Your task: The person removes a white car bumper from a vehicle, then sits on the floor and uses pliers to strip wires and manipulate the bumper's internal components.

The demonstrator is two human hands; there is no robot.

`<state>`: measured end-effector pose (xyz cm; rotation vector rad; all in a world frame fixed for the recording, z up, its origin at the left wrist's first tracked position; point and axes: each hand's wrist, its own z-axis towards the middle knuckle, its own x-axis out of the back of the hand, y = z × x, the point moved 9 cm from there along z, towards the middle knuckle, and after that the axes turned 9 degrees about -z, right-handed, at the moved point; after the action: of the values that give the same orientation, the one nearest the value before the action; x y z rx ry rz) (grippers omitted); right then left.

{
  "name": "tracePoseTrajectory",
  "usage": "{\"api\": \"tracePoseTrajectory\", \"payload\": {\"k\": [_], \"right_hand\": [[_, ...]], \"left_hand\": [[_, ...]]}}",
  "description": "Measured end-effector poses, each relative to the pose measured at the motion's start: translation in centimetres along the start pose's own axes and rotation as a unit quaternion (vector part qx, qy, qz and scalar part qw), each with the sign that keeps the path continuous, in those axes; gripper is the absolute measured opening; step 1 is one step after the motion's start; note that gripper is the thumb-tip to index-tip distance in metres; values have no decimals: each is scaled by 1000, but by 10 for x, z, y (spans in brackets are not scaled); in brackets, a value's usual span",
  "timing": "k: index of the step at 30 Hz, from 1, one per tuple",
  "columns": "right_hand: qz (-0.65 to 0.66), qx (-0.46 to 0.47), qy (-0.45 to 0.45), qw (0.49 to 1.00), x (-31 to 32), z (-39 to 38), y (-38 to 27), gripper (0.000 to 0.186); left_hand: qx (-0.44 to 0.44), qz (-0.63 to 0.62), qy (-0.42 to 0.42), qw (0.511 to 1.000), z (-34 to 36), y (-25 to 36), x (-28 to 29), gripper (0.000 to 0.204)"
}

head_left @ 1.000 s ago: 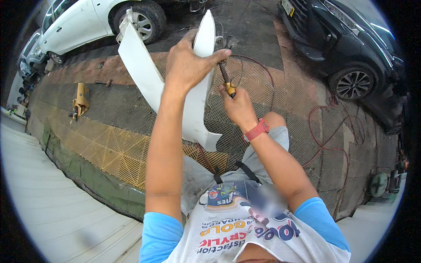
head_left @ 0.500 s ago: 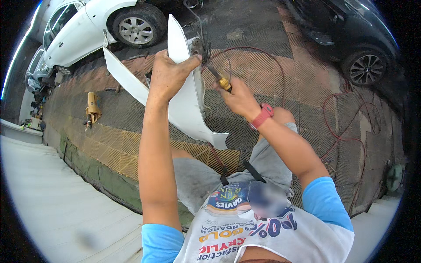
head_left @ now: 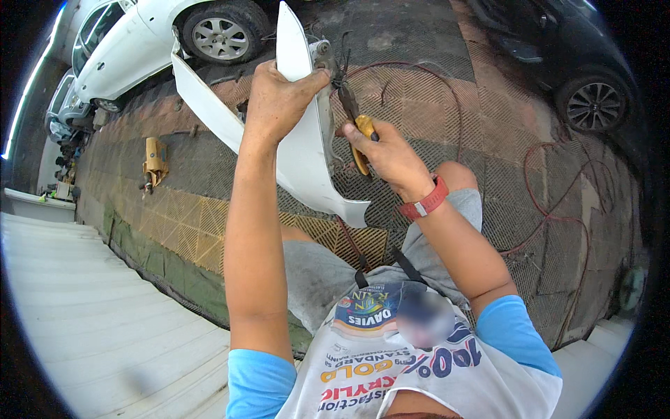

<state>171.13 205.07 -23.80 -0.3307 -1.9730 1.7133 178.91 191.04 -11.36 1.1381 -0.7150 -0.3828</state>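
Observation:
A curved white car body panel [head_left: 300,171] stands between my knees, its pointed end away from me. Along its right edge runs a greyish backing with metal fittings [head_left: 322,50]. My left hand [head_left: 279,101] grips the panel's upper part, thumb pressed at the right edge near a cluster of thin dark wires [head_left: 342,64]. In my right hand [head_left: 391,157] is a pair of yellow-handled pliers [head_left: 363,126], handles spread. The jaws point up at the wires, close to my left thumb; whether they touch a wire cannot be made out.
A white car [head_left: 132,52] stands at the far left and a dark car [head_left: 558,42] at the far right. A red hose [head_left: 534,167] loops over the floor mats. A brown package [head_left: 155,160] lies at left. White corrugated sheeting [head_left: 105,307] borders the near left.
The pliers' handles have spread apart, and my right wrist has turned. My left hand keeps its hold on the panel. The whole view has shifted slightly.

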Motion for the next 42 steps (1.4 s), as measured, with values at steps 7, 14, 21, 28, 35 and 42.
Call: {"api": "tracePoseTrajectory", "payload": {"k": [7,14,21,28,35,42], "right_hand": [[35,4,-71,997,-1,0,-13,37],[-46,-97,-81,991,14,-9,-30,36],[4,-114,-126,985,2,-17,-43,35],[105,-136,-107,979,-16,-28,-30,41],[-41,-146,-65,986,-15,-27,-35,45],[-136,-136,-68,979,-18,-19,-35,37]], "left_hand": [[-19,1,26,999,0,-5,4,23],[-34,-24,12,999,-5,-6,7,21],[-30,-30,12,999,-14,3,16,26],[-275,39,316,907,-118,17,25,63],[143,-658,-11,739,-142,-102,-117,83],[126,-740,-46,659,-109,-124,-141,73]]}}
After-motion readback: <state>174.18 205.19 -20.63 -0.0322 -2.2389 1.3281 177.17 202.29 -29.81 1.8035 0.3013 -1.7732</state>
